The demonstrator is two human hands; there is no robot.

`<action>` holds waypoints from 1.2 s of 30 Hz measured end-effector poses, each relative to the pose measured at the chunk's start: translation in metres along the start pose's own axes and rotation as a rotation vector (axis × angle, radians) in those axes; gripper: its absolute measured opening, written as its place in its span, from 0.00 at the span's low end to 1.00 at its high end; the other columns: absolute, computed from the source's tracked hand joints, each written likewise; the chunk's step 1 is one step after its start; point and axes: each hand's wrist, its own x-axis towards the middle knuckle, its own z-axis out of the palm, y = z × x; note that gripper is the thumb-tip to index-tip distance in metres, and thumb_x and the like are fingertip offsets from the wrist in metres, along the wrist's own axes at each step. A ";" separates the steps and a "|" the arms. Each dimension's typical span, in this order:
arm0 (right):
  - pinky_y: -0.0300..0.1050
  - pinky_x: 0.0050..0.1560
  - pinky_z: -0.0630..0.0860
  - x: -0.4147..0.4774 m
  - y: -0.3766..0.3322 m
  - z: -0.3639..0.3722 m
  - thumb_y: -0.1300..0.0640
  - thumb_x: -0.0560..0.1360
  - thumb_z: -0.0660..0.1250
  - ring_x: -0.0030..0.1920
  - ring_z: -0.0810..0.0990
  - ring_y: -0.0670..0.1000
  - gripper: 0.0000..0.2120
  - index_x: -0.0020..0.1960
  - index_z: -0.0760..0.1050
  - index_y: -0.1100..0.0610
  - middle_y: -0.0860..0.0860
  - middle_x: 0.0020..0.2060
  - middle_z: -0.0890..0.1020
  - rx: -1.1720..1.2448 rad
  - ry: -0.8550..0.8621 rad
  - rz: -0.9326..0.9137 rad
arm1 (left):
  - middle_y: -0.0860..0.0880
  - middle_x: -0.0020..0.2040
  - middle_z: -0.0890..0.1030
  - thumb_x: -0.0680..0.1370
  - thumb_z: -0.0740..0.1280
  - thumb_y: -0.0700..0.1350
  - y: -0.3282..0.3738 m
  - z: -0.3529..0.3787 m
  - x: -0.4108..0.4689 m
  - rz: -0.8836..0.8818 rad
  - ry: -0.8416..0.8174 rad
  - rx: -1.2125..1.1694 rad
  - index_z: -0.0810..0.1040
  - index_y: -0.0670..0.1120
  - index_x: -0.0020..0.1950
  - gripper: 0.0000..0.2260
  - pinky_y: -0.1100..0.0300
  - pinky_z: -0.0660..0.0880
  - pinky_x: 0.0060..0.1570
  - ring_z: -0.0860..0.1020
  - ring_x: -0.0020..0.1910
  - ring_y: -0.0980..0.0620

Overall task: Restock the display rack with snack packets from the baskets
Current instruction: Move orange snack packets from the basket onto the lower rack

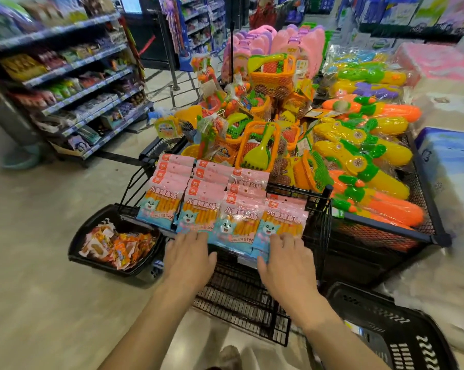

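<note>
Pink-and-blue snack packets [220, 206] are laid in four overlapping rows on the black wire display rack [316, 222]. The left hand [189, 259] and the right hand [285, 263] are spread flat, fingers open, on the front packets' lower edges; nothing is gripped. A black basket [92, 259] on the floor at the left holds orange and white packets. Another black basket [401, 332] is seen at the lower right, its contents hidden. A mesh bin [423, 198] behind is filled with toy water guns [364, 161]
</note>
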 end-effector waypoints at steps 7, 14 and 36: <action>0.53 0.66 0.69 -0.041 -0.031 -0.001 0.39 0.82 0.57 0.69 0.70 0.58 0.28 0.76 0.64 0.54 0.54 0.70 0.71 -0.005 -0.070 -0.185 | 0.51 0.68 0.76 0.82 0.60 0.60 -0.032 -0.005 -0.074 -0.163 -0.033 0.059 0.72 0.52 0.72 0.21 0.50 0.69 0.67 0.72 0.68 0.47; 0.54 0.65 0.70 -0.060 -0.091 -0.001 0.39 0.82 0.58 0.67 0.72 0.58 0.27 0.75 0.64 0.54 0.53 0.67 0.73 0.009 -0.087 -0.346 | 0.53 0.65 0.77 0.82 0.60 0.60 -0.086 -0.011 -0.114 -0.289 0.001 -0.002 0.74 0.54 0.67 0.17 0.52 0.70 0.62 0.74 0.65 0.49; 0.53 0.55 0.74 0.009 -0.430 0.040 0.40 0.79 0.62 0.59 0.77 0.57 0.26 0.71 0.71 0.55 0.54 0.61 0.78 -0.045 -0.092 -0.451 | 0.51 0.69 0.76 0.82 0.60 0.58 -0.412 -0.042 -0.052 -0.478 -0.037 -0.062 0.71 0.53 0.74 0.21 0.51 0.68 0.67 0.72 0.68 0.47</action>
